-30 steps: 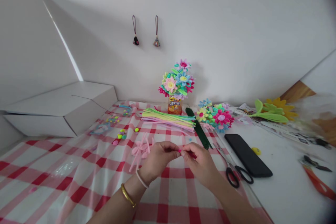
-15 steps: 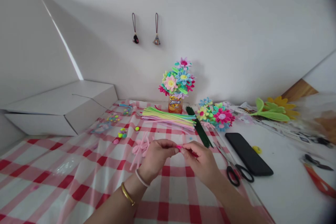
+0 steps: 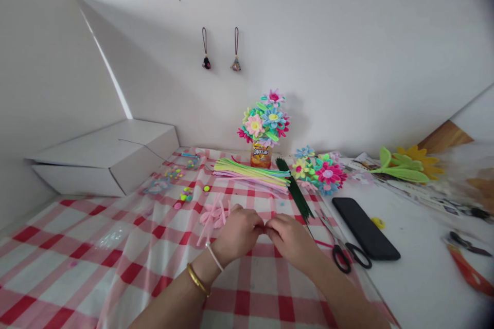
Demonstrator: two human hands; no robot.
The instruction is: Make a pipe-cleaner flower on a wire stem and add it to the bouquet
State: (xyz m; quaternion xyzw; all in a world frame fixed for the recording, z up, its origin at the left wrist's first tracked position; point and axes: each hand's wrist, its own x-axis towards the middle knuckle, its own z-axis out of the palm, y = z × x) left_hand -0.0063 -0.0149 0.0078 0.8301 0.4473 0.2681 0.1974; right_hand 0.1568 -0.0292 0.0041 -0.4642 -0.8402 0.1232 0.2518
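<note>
My left hand (image 3: 243, 231) and my right hand (image 3: 291, 241) meet at the fingertips above the checked tablecloth, both closed in a pinch. Between them they grip a hot pink pipe cleaner (image 3: 324, 243); its tail shows past the right hand, while the pinched part is hidden by the fingers. Just left of my left hand lie light pink pipe cleaner petals (image 3: 211, 216) with loose strands. Beyond the hands is a bundle of pastel pipe cleaners (image 3: 250, 176). A sheaf of dark green stems (image 3: 295, 190) lies to its right. Black-handled scissors (image 3: 339, 247) rest near my right hand.
Pipe cleaner flowers stand in an orange can (image 3: 261, 156) by the wall, and more flowers (image 3: 324, 172) lie to its right. A black phone (image 3: 366, 229) and orange-handled pliers (image 3: 469, 267) are on the right. Small pompoms (image 3: 186, 195) and a white box (image 3: 111, 159) are on the left.
The hot pink piece, visible between my fingertips before, is now covered by them, and its tail shows right of my right hand. Both hands have rolled inward. The view has shifted slightly.
</note>
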